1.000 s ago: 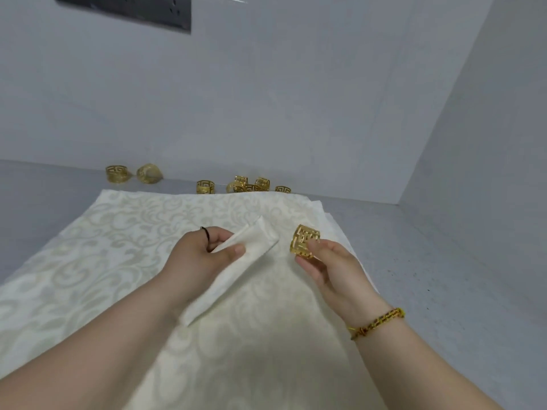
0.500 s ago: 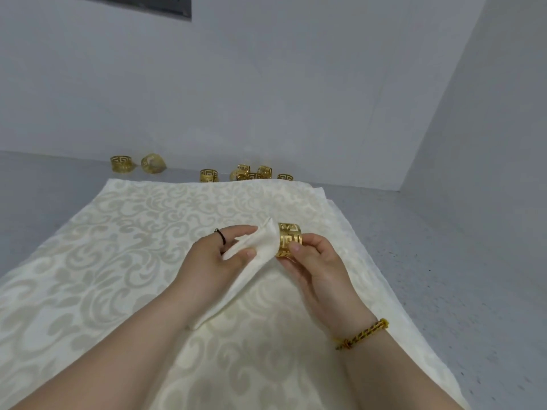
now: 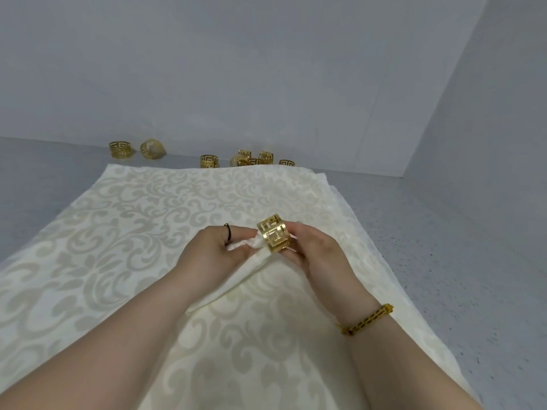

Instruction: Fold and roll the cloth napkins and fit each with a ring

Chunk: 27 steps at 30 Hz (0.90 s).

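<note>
Thin black ring [image 3: 227,232] on a finger of the left hand [image 3: 213,250]. Braided gold-and-dark bracelet [image 3: 368,319] on the wrist just behind the right hand [image 3: 316,253]. Both forearms bare, unsleeved.

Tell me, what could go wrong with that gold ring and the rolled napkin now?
The end of the rolled napkin is only just at the ring, so the roll might bunch up or loosen where the left hand pinches it.
The ring could also slip from the right hand and drop onto the flat cloths below.
</note>
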Tool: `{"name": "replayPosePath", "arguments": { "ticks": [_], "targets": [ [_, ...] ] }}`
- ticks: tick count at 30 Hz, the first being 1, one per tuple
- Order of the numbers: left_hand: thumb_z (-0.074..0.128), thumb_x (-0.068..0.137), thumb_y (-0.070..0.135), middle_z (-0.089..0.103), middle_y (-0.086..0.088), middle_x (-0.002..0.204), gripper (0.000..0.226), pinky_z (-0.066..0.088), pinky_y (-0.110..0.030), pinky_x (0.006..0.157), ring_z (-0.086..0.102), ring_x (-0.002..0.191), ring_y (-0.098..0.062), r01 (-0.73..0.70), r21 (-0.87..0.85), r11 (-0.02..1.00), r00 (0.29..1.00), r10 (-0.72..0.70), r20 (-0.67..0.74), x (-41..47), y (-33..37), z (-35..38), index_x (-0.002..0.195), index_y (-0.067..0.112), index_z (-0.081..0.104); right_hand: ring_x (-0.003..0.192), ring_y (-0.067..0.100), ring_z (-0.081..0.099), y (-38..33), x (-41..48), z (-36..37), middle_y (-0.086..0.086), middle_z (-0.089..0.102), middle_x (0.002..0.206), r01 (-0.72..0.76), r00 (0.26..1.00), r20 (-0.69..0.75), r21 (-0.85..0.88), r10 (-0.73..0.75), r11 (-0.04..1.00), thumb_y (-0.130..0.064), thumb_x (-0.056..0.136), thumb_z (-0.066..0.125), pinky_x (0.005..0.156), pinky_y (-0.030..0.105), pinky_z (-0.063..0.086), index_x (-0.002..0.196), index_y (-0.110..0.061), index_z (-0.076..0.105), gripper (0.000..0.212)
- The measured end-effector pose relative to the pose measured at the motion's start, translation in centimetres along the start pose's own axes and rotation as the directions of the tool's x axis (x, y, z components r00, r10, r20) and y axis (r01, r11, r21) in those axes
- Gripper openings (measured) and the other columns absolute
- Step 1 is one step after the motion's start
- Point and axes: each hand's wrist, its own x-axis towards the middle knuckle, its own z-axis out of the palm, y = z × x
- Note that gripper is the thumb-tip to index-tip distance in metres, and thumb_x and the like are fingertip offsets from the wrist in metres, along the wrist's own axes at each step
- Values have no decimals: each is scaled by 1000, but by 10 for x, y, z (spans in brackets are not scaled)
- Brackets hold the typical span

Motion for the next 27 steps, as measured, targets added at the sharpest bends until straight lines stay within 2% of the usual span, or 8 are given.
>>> {"name": "replayPosePath", "arguments": {
  "ticks": [2, 6, 9, 12, 16, 20, 23, 27],
  "targets": [
    [61, 84, 13, 54, 48, 67, 63, 40, 1, 68, 52, 77, 26, -11, -30, 999, 1000, 11, -7, 0, -1, 0, 56, 69, 54, 95, 12, 66, -1, 3, -3, 5, 71, 97, -50, 999, 18, 94, 48, 994, -16, 97, 36, 88, 20, 51, 99, -7, 65, 30],
    [62, 84, 14, 54, 48, 65, 62, 40, 0, 68, 51, 75, 27, -7, -32, 999, 1000, 8, 20, 0, -2, 3, 55, 68, 53, 85, 17, 66, -3, 7, -10, 15, 69, 94, -135, 990, 40, 85, 132, 987, -5, 90, 49, 78, 22, 54, 98, 1, 66, 20],
    [61, 84, 14, 57, 44, 66, 55, 41, 0, 76, 53, 78, 25, -9, -15, 1000, 998, 10, 64, 1, -6, 2, 58, 62, 59, 81, 23, 64, -3, 4, -12, 16, 68, 87, -193, 978, 60, -103, 199, 976, -6, 82, 61, 82, 33, 52, 85, -7, 71, 10],
    [61, 85, 16, 67, 28, 87, 32, 45, -17, 87, 60, 92, 7, 5, -24, 1000, 996, -2, 86, 1, -6, 3, 81, 48, 64, 77, 24, 61, -3, 4, -9, 15, 68, 81, -139, 990, -8, -296, 143, 945, -7, 78, 67, 79, 37, 51, 76, -8, 71, 5],
    [58, 82, 26, 58, 24, 87, 21, 42, -17, 71, 57, 85, -5, 22, 137, 990, 999, -28, 45, -1, 1, 2, 96, 42, 54, 59, 14, 57, 2, 10, -10, -1, 62, 56, -124, 992, -68, -347, 107, 930, 0, 81, 61, 63, 30, 48, 62, -15, 68, 24],
    [62, 70, 53, 31, 36, 124, 81, 34, -14, 78, 43, 108, 6, -208, 470, 858, 977, 162, 136, -8, 17, 13, 137, 46, 18, 75, 25, 58, 8, 13, -4, 11, 63, 78, -85, 996, -58, -415, 68, 906, -1, 76, 57, 71, 37, 46, 72, 2, 66, 12],
    [61, 78, 49, 40, 28, 133, 65, 37, -16, 84, 48, 110, 0, -259, 512, 819, 966, 214, 146, -6, 22, 22, 135, 47, 29, 98, 20, 58, 6, 9, 3, -5, 56, 95, -14, 999, -53, -453, -11, 891, 5, 79, 55, 89, 35, 48, 79, 9, 66, 11],
    [62, 79, 46, 50, 22, 125, 53, 35, -16, 78, 49, 108, -2, -167, 453, 876, 986, 146, 82, -3, 18, 22, 128, 41, 42, 96, 13, 55, 5, 7, 4, -12, 51, 93, -27, 996, -85, -355, -4, 935, 3, 80, 58, 89, 33, 47, 76, -3, 68, 13]
  ]
}}
